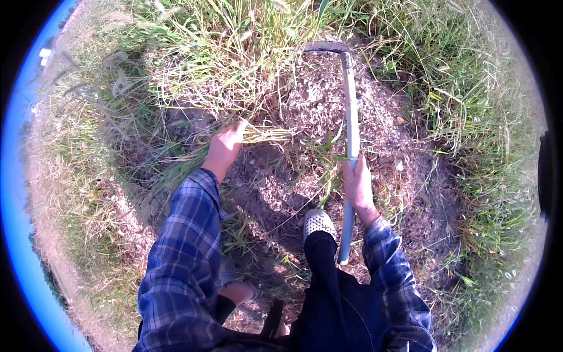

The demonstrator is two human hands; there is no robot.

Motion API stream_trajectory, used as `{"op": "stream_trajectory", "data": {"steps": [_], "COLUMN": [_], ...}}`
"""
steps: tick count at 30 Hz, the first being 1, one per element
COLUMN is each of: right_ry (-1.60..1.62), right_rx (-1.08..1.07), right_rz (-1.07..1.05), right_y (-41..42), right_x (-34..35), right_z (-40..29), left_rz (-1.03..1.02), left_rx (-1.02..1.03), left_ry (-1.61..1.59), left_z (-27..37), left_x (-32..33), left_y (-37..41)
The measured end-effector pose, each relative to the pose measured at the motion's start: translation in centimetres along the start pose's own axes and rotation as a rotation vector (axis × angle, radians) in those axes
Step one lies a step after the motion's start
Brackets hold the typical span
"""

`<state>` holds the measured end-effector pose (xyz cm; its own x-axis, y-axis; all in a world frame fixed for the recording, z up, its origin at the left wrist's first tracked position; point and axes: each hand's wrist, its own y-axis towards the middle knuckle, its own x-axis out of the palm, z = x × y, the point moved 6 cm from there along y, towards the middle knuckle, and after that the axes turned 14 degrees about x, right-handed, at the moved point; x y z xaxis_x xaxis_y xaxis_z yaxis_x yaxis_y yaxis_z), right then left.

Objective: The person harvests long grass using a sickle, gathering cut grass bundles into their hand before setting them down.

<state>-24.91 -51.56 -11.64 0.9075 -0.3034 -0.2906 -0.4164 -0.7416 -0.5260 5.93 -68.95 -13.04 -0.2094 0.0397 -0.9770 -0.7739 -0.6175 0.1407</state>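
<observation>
My left hand (226, 147) is closed around a bundle of long grass stalks (268, 134). The stalk ends stick out to the right of the fist, while the leafy tops trail down to the left. In my right hand (358, 185) is the pale, pipe-like handle of a sickle (350, 101), gripped below its middle. The sickle's dark curved blade (325, 46) lies at the far end and points left, its tip close to standing grass (246, 39).
Bare soil with dry litter (316, 105) spreads between the hands and the blade. Dense grass (440, 110) grows along the right side. My right foot, in a white perforated clog (319, 224), stands just left of the handle's lower end.
</observation>
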Motion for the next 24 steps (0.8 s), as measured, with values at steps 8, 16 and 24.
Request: {"op": "stream_trajectory", "data": {"steps": [8, 16, 24], "right_ry": [-0.167, -0.548, -0.252], "right_rx": [-0.198, -0.449, -0.105], "right_rz": [-0.038, -0.343, -0.067], "right_y": [-1.7, -3.2, -3.2], "right_x": [2.7, 8.2, 3.0], "right_z": [-1.5, -1.2, 0.7], "left_rz": [0.001, -0.191, -0.186], "left_rx": [0.287, 0.256, -0.144], "left_ry": [0.278, 0.146, 0.219], "left_z": [6.6, 6.1, 0.7], "left_x": [-5.2, -3.9, -1.3], "left_y": [2.8, 5.5, 3.0]}}
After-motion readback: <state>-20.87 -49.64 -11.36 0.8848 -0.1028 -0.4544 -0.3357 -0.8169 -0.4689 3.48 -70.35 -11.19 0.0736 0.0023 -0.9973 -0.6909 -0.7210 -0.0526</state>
